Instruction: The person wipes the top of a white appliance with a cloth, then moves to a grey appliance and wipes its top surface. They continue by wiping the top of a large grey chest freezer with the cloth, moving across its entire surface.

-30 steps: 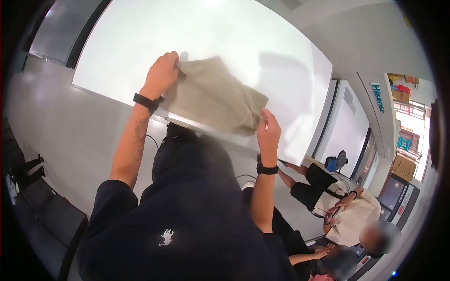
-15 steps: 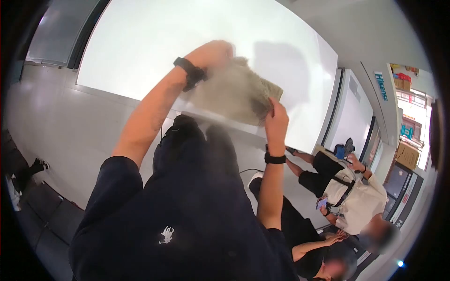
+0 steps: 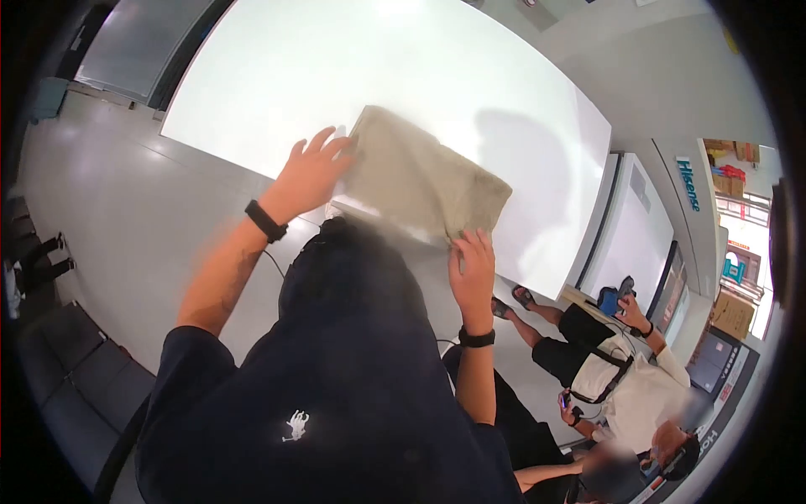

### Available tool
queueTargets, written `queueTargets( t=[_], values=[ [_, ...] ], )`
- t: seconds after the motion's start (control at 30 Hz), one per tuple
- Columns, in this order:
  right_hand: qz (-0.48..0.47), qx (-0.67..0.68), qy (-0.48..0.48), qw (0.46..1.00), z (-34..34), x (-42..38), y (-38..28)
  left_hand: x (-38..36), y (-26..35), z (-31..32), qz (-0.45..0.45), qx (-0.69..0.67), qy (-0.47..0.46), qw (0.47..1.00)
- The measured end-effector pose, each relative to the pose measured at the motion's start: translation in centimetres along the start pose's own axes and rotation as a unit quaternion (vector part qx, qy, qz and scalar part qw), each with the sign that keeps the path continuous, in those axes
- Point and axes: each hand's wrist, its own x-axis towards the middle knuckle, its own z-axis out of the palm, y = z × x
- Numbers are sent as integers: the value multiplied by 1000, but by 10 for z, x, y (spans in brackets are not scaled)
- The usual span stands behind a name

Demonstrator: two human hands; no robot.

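The beige cloth [image 3: 424, 172] lies folded into a rough rectangle on the white table [image 3: 327, 67], close to the edge nearest me, with a soft slanting crease across its top. My left hand [image 3: 313, 172] is at its left side, fingers spread and loose, the fingertips at the cloth's border without closing on it. My right hand [image 3: 473, 273] is at the near edge, toward the right, fingertips touching the fabric; whether thumb and fingers pinch it, I cannot tell. A black band circles each wrist (the left one [image 3: 266, 221] looks a little wider than the right one [image 3: 477, 338]). A round-topped shadow [image 3: 525, 164] falls on the tabletop just past the cloth's right end. Off to my right, well apart from the cloth, a person in a light top [image 3: 642, 399] has a phone [image 3: 564, 400] in one hand. Dark padded seats [image 3: 80, 353] are down at my left.
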Motion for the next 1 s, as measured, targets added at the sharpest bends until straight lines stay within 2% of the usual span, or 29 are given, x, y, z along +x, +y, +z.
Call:
queueTargets(
  t=[0.13, 0.17, 0.27, 0.33, 0.47, 0.67, 0.77, 0.83, 0.87, 0.97, 1.0],
  values=[
    [16, 92, 11, 996, 4, 23, 5, 27, 49, 25, 18, -157, 26, 987],
    [13, 111, 19, 994, 8, 34, 7, 37, 67, 30, -7, -134, 4, 991],
    [33, 53, -14, 998, 26, 54, 14, 62, 99, 47, -67, -61, -30, 995],
    [78, 75, -23, 994, 22, 51, 19, 61, 102, 58, -69, -10, -43, 997],
    [176, 104, -46, 978, 16, 32, 34, 43, 99, 62, -40, -55, 20, 997],
    [181, 19, -78, 980, 15, 24, -9, 2, 69, 72, 18, -143, 33, 989],
    [157, -73, -101, 980, 43, 26, -39, -22, 36, 41, -1, -181, 33, 983],
    [140, -46, -114, 983, 54, 42, -76, -36, 2, 19, -43, -213, 19, 976],
    [131, -31, -118, 984, 64, 54, -96, -45, -20, 18, -52, -202, 42, 977],
    [-95, -184, -29, 978, 113, 80, -145, -74, -89, 20, -78, -162, 89, 980],
    [-86, -144, -27, 985, 125, 93, -166, -82, -115, 21, -93, -137, 95, 982]
  ],
)
